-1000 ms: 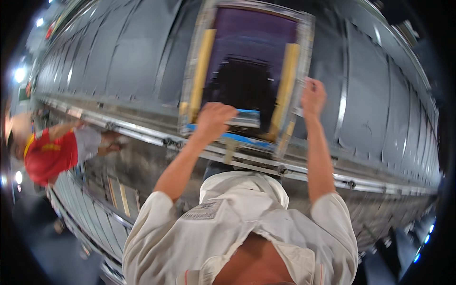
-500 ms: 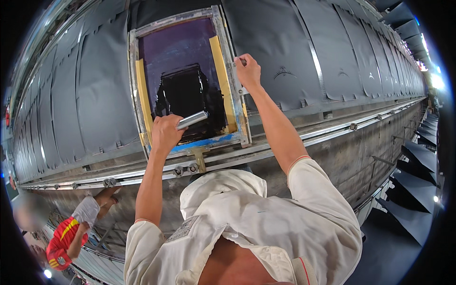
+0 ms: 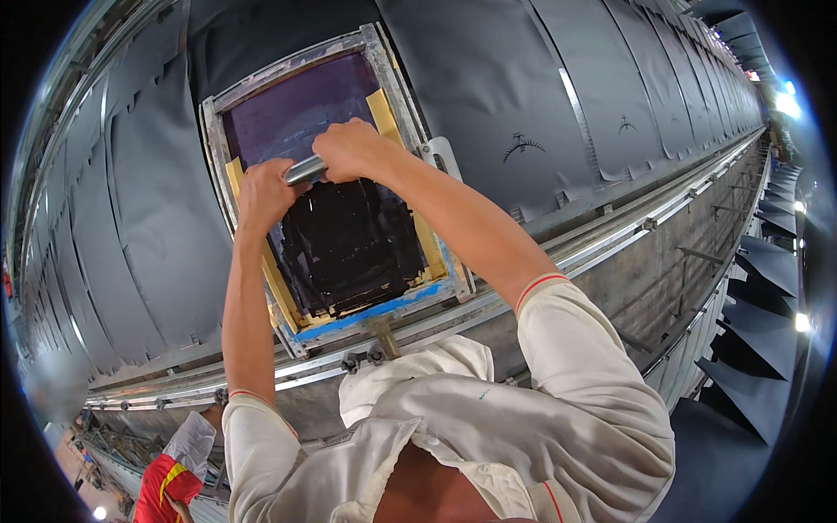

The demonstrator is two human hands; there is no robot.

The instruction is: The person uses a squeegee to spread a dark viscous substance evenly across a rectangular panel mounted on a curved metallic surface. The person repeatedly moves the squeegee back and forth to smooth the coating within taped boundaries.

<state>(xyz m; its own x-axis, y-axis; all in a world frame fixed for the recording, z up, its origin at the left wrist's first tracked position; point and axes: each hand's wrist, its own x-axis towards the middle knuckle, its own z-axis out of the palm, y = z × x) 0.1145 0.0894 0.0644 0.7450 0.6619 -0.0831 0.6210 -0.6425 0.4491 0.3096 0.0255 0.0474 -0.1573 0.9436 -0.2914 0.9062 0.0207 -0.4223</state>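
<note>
A screen-printing frame (image 3: 288,68) with a dark purple mesh (image 3: 301,98) lies over black sheeting in front of me. Wet black ink (image 3: 349,248) covers the near half of the mesh. My left hand (image 3: 265,195) and my right hand (image 3: 349,150) are both closed round a squeegee (image 3: 304,170) with a silvery metal handle, held across the mesh at the far edge of the ink. Between the hands only the middle of the handle shows; the blade is hidden.
Black sheets (image 3: 488,96) line the long table on both sides. A metal rail (image 3: 593,248) with bolts runs along its near edge. At lower left stands another person (image 3: 170,479) in red and yellow. Dark sheets (image 3: 745,383) hang at the right.
My right hand has left the frame's right edge and taken hold of the squeegee. My left hand has carried the squeegee from the near part of the ink to its far edge.
</note>
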